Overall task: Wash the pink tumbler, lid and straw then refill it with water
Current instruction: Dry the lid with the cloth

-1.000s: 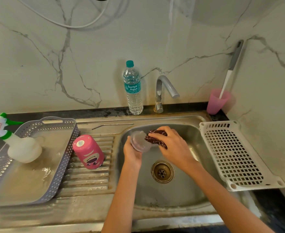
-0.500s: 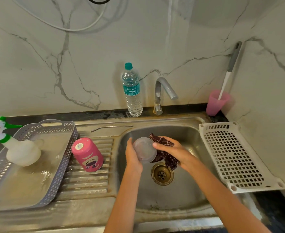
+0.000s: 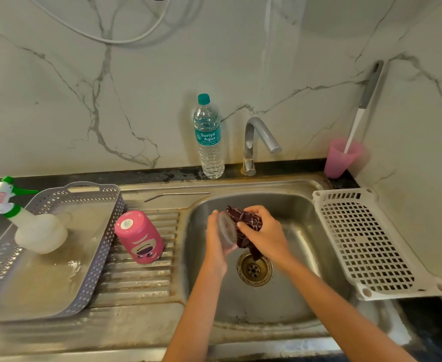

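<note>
surface (image 3: 141, 322): steel, ribbed and wet, with a grey basket (image 3: 111, 231) at its far left.
sink (image 3: 287, 304): both my forearms reached into it, my hands meeting just above the drain (image 3: 254, 269).
tumbler (image 3: 139, 237): pink, it stood upside down on the ribs just left of the sink, on my left grip's side.
right grip (image 3: 265, 236): clenched on the dark cloth (image 3: 246, 223), pressing it to the lid (image 3: 226, 229).
left grip (image 3: 216, 246): grasping the clear lid by its edge.
cloth: bunched, with a tail hanging toward the drain.
lid: it stood on edge between my grips, its flat face turned right toward the cloth.
straw (image 3: 177, 195): metal, it lay on the ledge behind the sink with its long axis left to right, well apart from both grips; I judged the left one nearer.
</note>
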`<move>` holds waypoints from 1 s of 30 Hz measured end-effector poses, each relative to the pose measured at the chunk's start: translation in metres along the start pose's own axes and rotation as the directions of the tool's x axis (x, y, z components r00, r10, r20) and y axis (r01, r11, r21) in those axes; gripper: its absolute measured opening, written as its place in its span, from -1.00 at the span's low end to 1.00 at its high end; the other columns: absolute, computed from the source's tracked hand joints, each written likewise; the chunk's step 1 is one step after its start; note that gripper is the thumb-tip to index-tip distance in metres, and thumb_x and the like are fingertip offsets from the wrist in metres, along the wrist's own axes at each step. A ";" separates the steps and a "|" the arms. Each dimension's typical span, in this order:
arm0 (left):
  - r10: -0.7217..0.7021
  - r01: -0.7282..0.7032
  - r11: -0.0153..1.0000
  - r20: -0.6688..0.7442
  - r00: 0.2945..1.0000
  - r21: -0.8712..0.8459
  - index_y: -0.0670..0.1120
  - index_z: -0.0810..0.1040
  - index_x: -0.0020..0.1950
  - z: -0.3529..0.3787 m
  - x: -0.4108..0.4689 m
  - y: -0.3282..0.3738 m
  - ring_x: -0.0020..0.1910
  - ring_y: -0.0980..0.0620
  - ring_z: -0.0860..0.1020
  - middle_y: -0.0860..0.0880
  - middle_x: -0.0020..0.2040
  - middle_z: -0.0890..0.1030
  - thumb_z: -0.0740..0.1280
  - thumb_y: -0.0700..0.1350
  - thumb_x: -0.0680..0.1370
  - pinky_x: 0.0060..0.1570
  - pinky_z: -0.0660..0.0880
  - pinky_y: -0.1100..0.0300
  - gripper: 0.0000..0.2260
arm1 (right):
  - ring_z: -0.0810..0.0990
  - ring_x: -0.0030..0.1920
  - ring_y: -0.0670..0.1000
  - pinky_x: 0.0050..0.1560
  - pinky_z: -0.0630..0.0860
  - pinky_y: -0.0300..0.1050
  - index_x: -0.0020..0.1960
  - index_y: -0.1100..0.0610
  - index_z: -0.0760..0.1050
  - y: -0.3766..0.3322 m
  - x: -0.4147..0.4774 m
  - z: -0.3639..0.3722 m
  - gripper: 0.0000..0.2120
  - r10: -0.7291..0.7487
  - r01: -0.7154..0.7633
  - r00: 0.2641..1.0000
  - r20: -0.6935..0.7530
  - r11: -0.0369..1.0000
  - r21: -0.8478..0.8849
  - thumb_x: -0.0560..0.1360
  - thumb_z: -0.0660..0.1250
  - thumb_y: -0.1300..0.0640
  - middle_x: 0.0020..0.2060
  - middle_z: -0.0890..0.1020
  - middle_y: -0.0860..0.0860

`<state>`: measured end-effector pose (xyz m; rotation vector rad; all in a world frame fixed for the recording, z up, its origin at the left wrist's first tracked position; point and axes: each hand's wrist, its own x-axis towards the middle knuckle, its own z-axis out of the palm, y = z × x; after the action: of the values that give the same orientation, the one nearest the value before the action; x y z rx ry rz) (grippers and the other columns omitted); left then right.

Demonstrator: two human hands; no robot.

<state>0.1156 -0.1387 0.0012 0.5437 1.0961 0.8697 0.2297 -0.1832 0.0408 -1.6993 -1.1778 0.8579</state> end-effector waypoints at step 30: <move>0.214 -0.200 0.975 0.172 0.962 -0.096 -0.13 0.62 0.04 0.019 -0.012 0.037 -0.20 -0.02 0.65 -0.13 -0.14 0.66 0.24 0.02 0.56 -0.26 0.60 0.14 -0.73 | 0.64 0.05 0.07 0.02 0.59 -0.04 0.10 0.15 0.57 -0.033 -0.009 0.014 -0.77 0.399 -0.359 0.909 0.118 0.609 0.708 0.47 0.44 0.13 -0.02 0.68 0.09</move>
<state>0.1184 -0.1268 0.0426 0.6674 0.8463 1.0196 0.2034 -0.1822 0.0666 -1.2814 -0.3129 1.3181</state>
